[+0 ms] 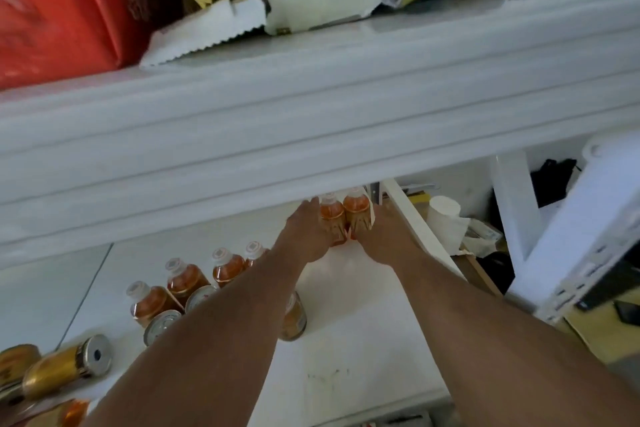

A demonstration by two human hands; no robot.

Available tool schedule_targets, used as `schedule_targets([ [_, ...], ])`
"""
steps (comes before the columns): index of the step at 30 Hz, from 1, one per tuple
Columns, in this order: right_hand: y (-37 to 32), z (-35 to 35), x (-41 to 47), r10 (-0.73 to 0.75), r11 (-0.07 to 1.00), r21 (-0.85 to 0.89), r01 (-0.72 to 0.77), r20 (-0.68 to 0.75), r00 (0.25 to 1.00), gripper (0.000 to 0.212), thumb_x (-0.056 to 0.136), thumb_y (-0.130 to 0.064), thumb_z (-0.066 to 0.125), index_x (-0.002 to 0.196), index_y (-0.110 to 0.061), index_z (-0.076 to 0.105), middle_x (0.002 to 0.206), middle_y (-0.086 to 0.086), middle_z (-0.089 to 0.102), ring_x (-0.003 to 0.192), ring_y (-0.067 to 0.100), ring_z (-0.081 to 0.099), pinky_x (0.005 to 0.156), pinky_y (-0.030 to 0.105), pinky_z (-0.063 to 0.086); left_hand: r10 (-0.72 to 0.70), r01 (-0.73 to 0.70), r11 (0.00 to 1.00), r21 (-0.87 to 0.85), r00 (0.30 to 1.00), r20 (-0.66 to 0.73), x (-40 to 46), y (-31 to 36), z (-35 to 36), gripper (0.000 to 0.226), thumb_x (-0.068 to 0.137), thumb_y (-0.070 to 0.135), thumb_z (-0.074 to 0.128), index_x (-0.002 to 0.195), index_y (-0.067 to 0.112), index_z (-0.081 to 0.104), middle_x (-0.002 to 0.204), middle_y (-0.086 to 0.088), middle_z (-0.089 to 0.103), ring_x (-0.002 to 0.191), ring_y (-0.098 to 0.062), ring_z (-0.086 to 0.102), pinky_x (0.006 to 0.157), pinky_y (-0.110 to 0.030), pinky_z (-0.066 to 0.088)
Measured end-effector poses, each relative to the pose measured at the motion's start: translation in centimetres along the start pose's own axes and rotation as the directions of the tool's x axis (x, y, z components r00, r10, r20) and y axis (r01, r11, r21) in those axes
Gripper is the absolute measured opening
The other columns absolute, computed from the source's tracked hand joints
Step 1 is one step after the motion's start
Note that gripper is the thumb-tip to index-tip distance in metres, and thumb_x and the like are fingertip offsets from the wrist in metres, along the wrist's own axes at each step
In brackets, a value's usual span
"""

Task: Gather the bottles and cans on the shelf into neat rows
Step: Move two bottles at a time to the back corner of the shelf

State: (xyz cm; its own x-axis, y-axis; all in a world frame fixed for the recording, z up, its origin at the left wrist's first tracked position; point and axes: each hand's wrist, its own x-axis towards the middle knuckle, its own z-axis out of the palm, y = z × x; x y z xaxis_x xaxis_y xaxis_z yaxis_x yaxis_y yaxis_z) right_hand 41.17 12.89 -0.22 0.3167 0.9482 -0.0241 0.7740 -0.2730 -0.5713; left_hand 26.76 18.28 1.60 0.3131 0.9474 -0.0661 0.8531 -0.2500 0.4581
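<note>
Reaching deep under the upper shelf board, the left hand and right hand are cupping two amber bottles between them, one hand against each outer side, at the back right of the shelf. Other bottles and cans are standing loose at left. A likely risk: uneven pressing tipping the tall pair, or a forearm toppling the cluster beneath it.

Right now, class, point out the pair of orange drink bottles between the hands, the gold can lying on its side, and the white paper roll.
Orange bottle pair (346, 213), head view: shoulders.
Gold can (55, 371), head view: side wall.
White paper roll (444, 210), head view: top.
</note>
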Motion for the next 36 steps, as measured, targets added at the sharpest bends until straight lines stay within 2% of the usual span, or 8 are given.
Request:
schedule_targets([
  [3, 0.0, -0.7, -2.3, 0.001, 0.993, -0.115, 0.008, 0.081, 0.997, 0.009, 0.099, -0.019, 0.053, 0.096, -0.019, 0.061, 0.092, 0.0, 0.063, 0.096, 0.024, 0.065, 0.086, 0.035, 0.055, 0.06, -0.07, 0.986, 0.149, 0.995, 0.076, -2.6, 0.8, -0.9, 0.061, 0.089, 0.037, 0.061, 0.145, 0.027, 0.039, 0.141, -0.003, 0.05, 0.128, -0.026, 0.049, 0.103, -0.04, 0.044],
  [7, -0.6, -1.8, -5.2, 0.012, 0.984, -0.179, 0.018, 0.166, 0.986, 0.042, 0.098, -0.041, 0.058, 0.133, -0.019, 0.057, 0.126, 0.002, 0.062, 0.119, 0.024, 0.061, 0.095, 0.031, 0.049, 0.021, -0.049, 0.969, 0.243, 0.993, 0.116, -6.1, 1.4, -1.7, 0.069, 0.087, 0.042, 0.056, 0.15, 0.028, 0.032, 0.152, -0.001, 0.04, 0.136, -0.025, 0.041, 0.106, -0.044, 0.041],
  [11, -1.6, -2.8, -8.3, -0.049, 0.959, -0.265, 0.103, 0.203, 0.978, 0.048, 0.099, -0.044, 0.058, 0.139, -0.017, 0.052, 0.132, 0.004, 0.062, 0.12, 0.024, 0.06, 0.097, 0.033, 0.047, 0.011, -0.041, 0.954, 0.296, 0.995, 0.103, -10.1, 1.6, -2.3, 0.072, 0.091, 0.044, 0.054, 0.154, 0.026, 0.025, 0.159, -0.001, 0.028, 0.142, -0.027, 0.033, 0.11, -0.045, 0.032],
  [21, -0.7, -3.9, -16.2, -0.156, 0.953, -0.193, 0.233, 0.348, 0.924, 0.061, 0.1, -0.047, 0.054, 0.15, -0.014, 0.039, 0.15, 0.008, 0.049, 0.131, 0.028, 0.052, 0.103, 0.038, 0.044, -0.108, 0.089, 0.972, 0.219, 0.991, 0.077, -20.8, 1.9, -1.6, 0.074, 0.086, 0.041, 0.056, 0.153, 0.025, 0.029, 0.151, -0.002, 0.041, 0.137, -0.026, 0.039, 0.104, -0.042, 0.043],
  [24, -0.5, -3.6, -18.8, -0.155, 0.951, -0.193, 0.24, 0.373, 0.915, 0.069, 0.1, -0.049, 0.053, 0.155, -0.011, 0.033, 0.156, 0.01, 0.042, 0.137, 0.031, 0.047, 0.108, 0.042, 0.043, -0.144, 0.132, 0.973, 0.192, 0.988, 0.051, -24.1, 1.7, -1.2, 0.062, 0.085, 0.037, 0.06, 0.143, 0.024, 0.043, 0.138, -0.002, 0.054, 0.122, -0.026, 0.055, 0.093, -0.04, 0.051],
  [27, -0.9, -3.4, -20.8, -0.153, 0.948, -0.201, 0.247, 0.393, 0.907, 0.072, 0.101, -0.05, 0.052, 0.157, -0.011, 0.029, 0.159, 0.011, 0.038, 0.14, 0.032, 0.043, 0.111, 0.044, 0.041, -0.178, 0.169, 0.967, 0.189, 0.984, 0.031, -26.6, 0.9, -1.4, 0.056, 0.084, 0.039, 0.061, 0.136, 0.023, 0.046, 0.128, 0.0, 0.06, 0.114, -0.025, 0.059, 0.089, -0.038, 0.051],
  [31, -2.8, -2.8, -23.2, -0.166, 0.941, -0.217, 0.26, 0.373, 0.913, 0.073, 0.101, -0.05, 0.052, 0.159, -0.013, 0.026, 0.161, 0.009, 0.036, 0.142, 0.031, 0.042, 0.113, 0.043, 0.039, -0.167, 0.165, 0.973, 0.159, 0.986, -0.002, -29.0, -1.1, -2.6, 0.066, 0.078, 0.045, 0.058, 0.14, 0.027, 0.044, 0.13, 0.002, 0.06, 0.115, -0.024, 0.058, 0.091, -0.042, 0.052],
  [36, -5.6, -1.0, -26.4, -0.152, 0.94, -0.239, 0.245, 0.349, 0.925, 0.075, 0.101, -0.051, 0.051, 0.16, -0.014, 0.024, 0.163, 0.009, 0.033, 0.144, 0.03, 0.04, 0.114, 0.042, 0.039, -0.13, 0.129, 0.975, 0.182, 0.991, -0.006, -32.1, -5.3, -4.0, 0.067, 0.087, 0.043, 0.057, 0.149, 0.028, 0.035, 0.147, 0.006, 0.046, 0.13, -0.022, 0.048, 0.101, -0.044, 0.046],
])
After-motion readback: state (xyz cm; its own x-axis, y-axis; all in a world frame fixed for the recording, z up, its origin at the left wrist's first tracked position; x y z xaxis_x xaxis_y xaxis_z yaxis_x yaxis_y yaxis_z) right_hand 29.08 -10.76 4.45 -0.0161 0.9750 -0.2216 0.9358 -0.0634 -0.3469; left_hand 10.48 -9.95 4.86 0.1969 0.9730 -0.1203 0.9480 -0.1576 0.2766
